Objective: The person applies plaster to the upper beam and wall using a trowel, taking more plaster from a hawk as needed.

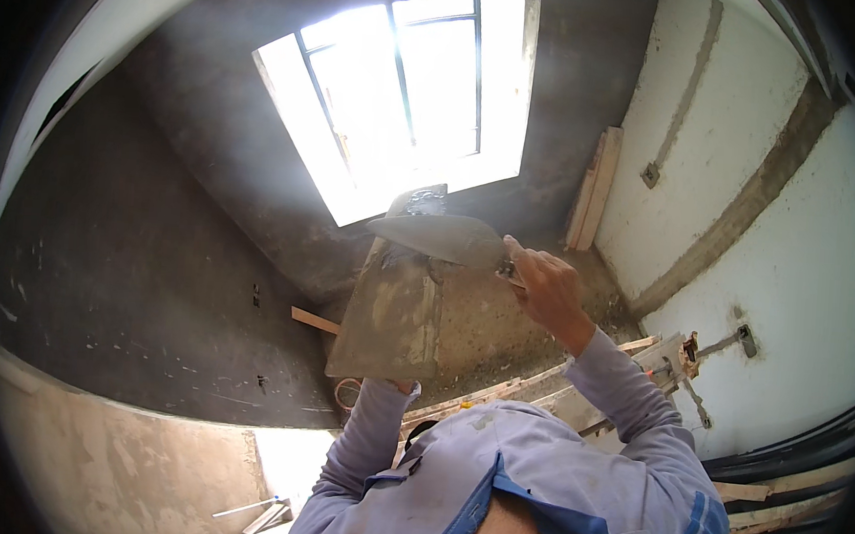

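Observation:
My right hand (pixel 546 284) is closed on the handle of a pointed trowel, whose grey blade (pixel 434 236) lies across the upper part of a long, cement-smeared board (pixel 384 338), tilted away from me. Some wet grey mortar (pixel 419 197) shows at the board's far end, just beyond the blade. My left hand (pixel 400 386) grips the board from beneath at its near end; most of that hand is hidden by it.
A bright barred window (pixel 420 71) is set in the dark plastered wall ahead. Planks (pixel 594 189) lean in the right corner. A board platform (pixel 656 364) and a cable coil (pixel 346 391) lie below. Black pipes (pixel 789 446) and timber sit lower right, beside the white wall (pixel 761 248).

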The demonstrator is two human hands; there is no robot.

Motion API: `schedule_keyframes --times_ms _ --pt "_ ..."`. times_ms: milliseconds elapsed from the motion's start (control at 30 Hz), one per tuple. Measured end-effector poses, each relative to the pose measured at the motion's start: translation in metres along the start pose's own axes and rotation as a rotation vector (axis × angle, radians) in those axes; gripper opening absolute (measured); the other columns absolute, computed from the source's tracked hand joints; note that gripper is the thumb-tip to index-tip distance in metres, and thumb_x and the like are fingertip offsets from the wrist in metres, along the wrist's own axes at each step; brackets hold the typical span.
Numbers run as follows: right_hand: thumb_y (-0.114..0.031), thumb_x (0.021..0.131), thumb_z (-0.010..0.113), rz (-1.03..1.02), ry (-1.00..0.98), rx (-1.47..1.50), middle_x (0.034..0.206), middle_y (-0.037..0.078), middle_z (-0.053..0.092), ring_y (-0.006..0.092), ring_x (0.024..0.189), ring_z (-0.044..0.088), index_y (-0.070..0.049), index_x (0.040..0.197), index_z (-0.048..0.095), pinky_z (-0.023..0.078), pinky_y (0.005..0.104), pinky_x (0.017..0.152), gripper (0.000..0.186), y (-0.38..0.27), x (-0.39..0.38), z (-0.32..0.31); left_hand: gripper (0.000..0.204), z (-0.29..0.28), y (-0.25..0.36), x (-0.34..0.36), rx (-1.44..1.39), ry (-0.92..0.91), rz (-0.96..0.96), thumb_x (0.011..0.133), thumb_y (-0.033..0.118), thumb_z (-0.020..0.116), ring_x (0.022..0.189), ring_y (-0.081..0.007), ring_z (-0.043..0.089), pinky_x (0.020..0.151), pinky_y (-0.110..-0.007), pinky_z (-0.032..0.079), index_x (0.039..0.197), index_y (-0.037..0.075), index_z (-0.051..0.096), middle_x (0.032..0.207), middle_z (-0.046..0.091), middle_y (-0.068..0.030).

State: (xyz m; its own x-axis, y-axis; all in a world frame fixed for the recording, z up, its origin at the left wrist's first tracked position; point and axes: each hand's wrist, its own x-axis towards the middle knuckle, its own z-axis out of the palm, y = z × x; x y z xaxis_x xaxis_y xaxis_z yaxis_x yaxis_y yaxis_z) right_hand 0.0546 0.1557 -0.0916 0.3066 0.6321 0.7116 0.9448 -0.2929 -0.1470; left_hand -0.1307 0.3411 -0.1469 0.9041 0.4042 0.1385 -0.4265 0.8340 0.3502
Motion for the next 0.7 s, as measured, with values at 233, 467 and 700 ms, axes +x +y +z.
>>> schedule_keyframes --times_ms 233,467,700 --pt "-0.029 0.09 0.06 0.175 -0.088 -0.203 0.086 0.011 0.065 0.0259 0.074 0.066 -0.002 0.123 0.056 0.052 0.038 0.061 0.043 0.049 -0.072 -0.084 0.049 0.025 0.012 0.033 0.044 -0.082 0.068 0.096 0.037 0.052 0.123 -0.0281 0.052 0.102 -0.04 0.047 0.136 0.008 0.049 0.135 0.053 -0.0125" --pt "-0.031 0.087 0.062 -0.029 -0.098 -0.195 0.078 0.01 0.057 0.0251 0.068 0.06 0.005 0.123 0.052 0.049 0.0355 0.059 0.052 0.006 -0.048 -0.116 0.048 0.045 0.026 0.077 0.223 -0.167 0.016 0.097 0.037 0.051 0.122 -0.0283 0.053 0.101 -0.041 0.048 0.135 0.008 0.049 0.134 0.054 -0.0126" --pt "-0.03 0.088 0.063 -0.016 -0.014 -0.399 0.085 0.007 0.056 0.0228 0.074 0.059 0.0 0.13 0.048 0.049 0.0346 0.063 0.054 0.048 -0.009 -0.118 0.048 0.054 0.006 0.1 0.448 -0.263 -0.156 0.097 0.037 0.051 0.12 -0.0286 0.054 0.099 -0.041 0.048 0.134 0.007 0.049 0.132 0.055 -0.0127"
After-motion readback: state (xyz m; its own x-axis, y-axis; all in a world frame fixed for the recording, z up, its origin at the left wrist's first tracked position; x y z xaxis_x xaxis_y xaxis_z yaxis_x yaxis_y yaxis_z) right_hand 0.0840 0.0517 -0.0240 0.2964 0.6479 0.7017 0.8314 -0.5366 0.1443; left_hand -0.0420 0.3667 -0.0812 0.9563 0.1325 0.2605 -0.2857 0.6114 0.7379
